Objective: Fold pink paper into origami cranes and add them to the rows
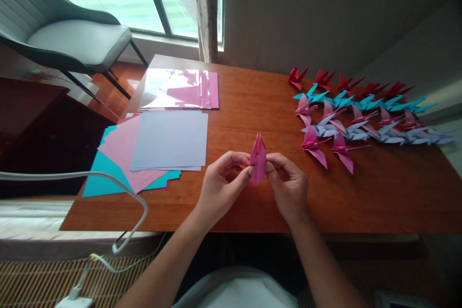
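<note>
the left hand (220,187) pinches the left edge of a pink fold (258,159) between thumb and forefinger, its grip closed on the paper; the right hand (287,187) pinches the right edge the same way; the fold stands point up, held just above the counter (252,101) near its front edge; it looks partway folded, a narrow kite shape with no wings out; a next crease would call for aligned edges and a firm pinch; finished cranes (361,115) lie in rows to the right; flat sheets (169,139) and a clear pack (180,87) lie to the left; no writing can be read
</note>
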Motion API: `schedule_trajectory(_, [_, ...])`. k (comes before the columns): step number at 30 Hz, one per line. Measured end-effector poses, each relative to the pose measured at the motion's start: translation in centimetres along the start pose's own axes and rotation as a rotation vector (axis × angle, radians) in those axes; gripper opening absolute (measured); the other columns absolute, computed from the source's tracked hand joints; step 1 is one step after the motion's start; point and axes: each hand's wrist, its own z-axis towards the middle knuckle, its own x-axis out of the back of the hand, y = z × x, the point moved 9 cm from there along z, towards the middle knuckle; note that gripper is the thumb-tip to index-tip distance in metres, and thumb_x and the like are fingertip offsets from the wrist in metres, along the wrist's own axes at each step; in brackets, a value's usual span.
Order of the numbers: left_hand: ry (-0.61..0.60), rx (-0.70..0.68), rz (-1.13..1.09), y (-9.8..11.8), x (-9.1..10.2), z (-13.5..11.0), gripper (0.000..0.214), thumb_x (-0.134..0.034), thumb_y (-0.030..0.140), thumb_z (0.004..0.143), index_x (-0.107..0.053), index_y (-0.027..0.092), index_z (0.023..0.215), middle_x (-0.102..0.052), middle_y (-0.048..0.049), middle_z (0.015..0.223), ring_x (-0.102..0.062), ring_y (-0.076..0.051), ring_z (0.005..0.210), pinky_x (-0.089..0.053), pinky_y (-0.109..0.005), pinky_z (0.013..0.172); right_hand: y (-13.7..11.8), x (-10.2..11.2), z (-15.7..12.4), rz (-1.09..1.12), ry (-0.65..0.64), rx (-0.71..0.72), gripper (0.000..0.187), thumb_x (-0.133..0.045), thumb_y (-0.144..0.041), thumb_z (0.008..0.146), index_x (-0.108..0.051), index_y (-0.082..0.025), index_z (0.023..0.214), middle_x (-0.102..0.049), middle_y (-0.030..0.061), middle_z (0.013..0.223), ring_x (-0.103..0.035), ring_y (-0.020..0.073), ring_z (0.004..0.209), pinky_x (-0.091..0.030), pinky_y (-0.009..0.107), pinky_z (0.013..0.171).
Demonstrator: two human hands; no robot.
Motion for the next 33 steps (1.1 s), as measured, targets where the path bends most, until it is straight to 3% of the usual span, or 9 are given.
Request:
schedule_trajectory(7, [0.059,-0.058,0.096,0.3,0.5,0.0,0.010,-0.071,0.025,0.089,-0.066,0.019,0.094,-0.068,-0.0041,0.092,-0.066,-0.016,0.084,-0.056,-0.025,0.076,0.1,-0.1,-0.1,0.001,-0.014,0.008,0.006,-0.067,-0.026,0.091,-0.073,-0.023,0.092,-0.073,0.0022,0.089,-0.070,0.0173,0.083,-0.059,0.027,0.071])
schedule_trajectory(10, [0.103,-0.075,0.077,0.4,0.9,-0.1,0.019,-0.074,0.022,0.087,-0.063,0.020,0.102,-0.068,-0.0029,0.095,-0.066,-0.015,0.086,-0.055,-0.024,0.078,0.3,-0.2,-0.1,0.004,-0.022,-0.004,0.006,-0.067,-0.026,0.091,-0.072,-0.023,0.092,-0.073,0.0026,0.090,-0.070,0.0174,0.084,-0.059,0.028,0.072])
schedule_trajectory(17, [0.061,-0.058,0.091,0.5,0.6,0.0,0.012,-0.073,0.021,0.088,-0.070,0.018,0.099,-0.072,-0.0038,0.094,-0.067,-0.014,0.084,-0.055,-0.023,0.078,0.7,-0.3,-0.1,0.049,-0.036,-0.020,0.005,-0.069,-0.024,0.091,-0.073,-0.024,0.092,-0.072,0.0016,0.091,-0.069,0.0162,0.086,-0.057,0.026,0.074])
schedule_trajectory(27, [0.042,-0.059,0.128,0.5,0.3,-0.1,0.014,-0.069,0.025,0.091,-0.067,0.019,0.103,-0.070,-0.0034,0.094,-0.068,-0.015,0.085,-0.056,-0.023,0.076,1.5,-0.8,-0.2,0.111,-0.075,-0.112,0.004,-0.069,-0.026,0.091,-0.072,-0.026,0.093,-0.072,0.0011,0.091,-0.068,0.0164,0.084,-0.054,0.027,0.075])
schedule_trajectory(33, [0.157,-0.181,0.280,1.0,1.1,-0.4,0.020,-0.070,0.021,0.089,-0.059,0.021,0.106,-0.068,-0.0011,0.092,-0.068,-0.015,0.082,-0.056,-0.026,0.077,1.4,-1.1,-0.3,0.082,-0.108,-0.096,0.008,-0.066,-0.027,0.093,-0.070,-0.025,0.100,-0.068,0.0022,0.093,-0.065,0.0174,0.084,-0.053,0.031,0.078])
